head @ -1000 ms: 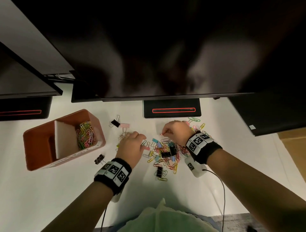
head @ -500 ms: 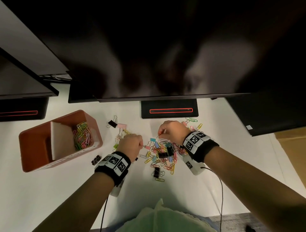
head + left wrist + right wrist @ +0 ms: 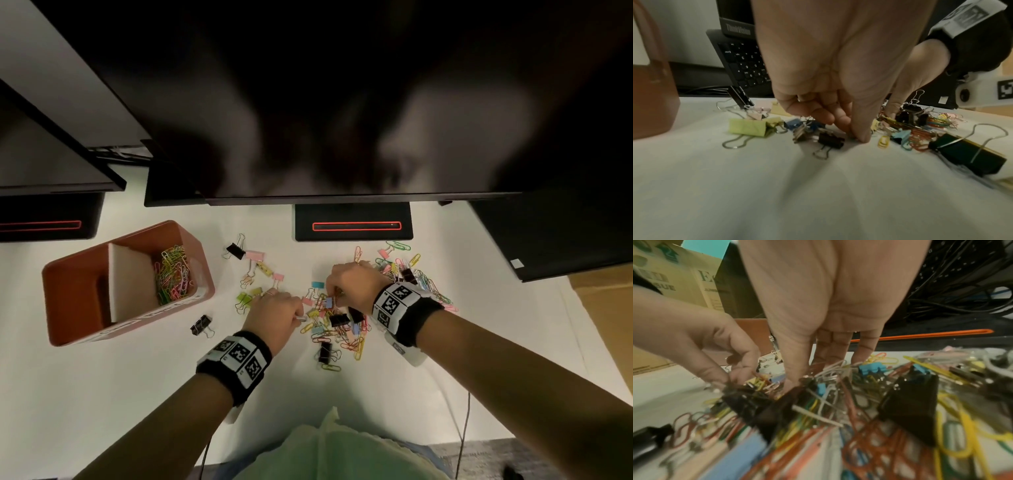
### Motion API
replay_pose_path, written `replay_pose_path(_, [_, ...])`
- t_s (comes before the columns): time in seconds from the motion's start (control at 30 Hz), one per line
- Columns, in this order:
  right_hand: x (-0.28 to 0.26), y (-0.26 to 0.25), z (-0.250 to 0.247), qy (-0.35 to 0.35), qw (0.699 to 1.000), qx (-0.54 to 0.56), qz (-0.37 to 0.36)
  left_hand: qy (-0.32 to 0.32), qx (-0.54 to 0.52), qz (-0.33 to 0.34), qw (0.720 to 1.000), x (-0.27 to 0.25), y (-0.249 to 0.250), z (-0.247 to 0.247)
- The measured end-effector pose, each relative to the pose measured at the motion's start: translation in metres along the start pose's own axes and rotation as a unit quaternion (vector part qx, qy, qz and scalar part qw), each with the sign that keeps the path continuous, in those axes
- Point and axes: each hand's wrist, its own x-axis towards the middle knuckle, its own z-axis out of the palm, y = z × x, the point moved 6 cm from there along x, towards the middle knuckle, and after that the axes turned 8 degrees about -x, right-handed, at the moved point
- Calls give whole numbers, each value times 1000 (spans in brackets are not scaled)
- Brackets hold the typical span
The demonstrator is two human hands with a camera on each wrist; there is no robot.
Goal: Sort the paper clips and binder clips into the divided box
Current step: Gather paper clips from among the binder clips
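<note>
Evidently both hands worked the mixed pile [image 3: 337,320]: left hand [image 3: 274,313] pinched a small clip, right hand [image 3: 352,286] fingertips pinched into tangled clips, contents unclear; separating one paper clip cleanly before lifting seemed advisable.

Left of centre sits the terracotta divided box [image 3: 202,270], coloured paper clips [image 3: 172,274] in its right compartment. A mixed heap of clips [image 3: 337,325] sprawls mid-frame.
</note>
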Motion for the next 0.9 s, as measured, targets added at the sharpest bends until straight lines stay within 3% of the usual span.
replay_pose_path(0.17, [3,8,-1,-9,999,44,29,-12,41,7,999,5,3,-1])
replay_pose_path(0.33, [3,11,-1,-2,998,52,42,14,-37,44,998,-2,3,-8])
replay_pose_path(0.47, [4,12,-3,-3,998,42,42,32,-53,13,998,-12,-2,-2])
replay_pose_path(0.63, [0,18,-12,44,995,83,41,45,-22,-43,998,-11,6,12])
replay_pose_path(0.9, [-6,35,-32,112,977,171,53,52,-7,-62,997,-5,15,13])
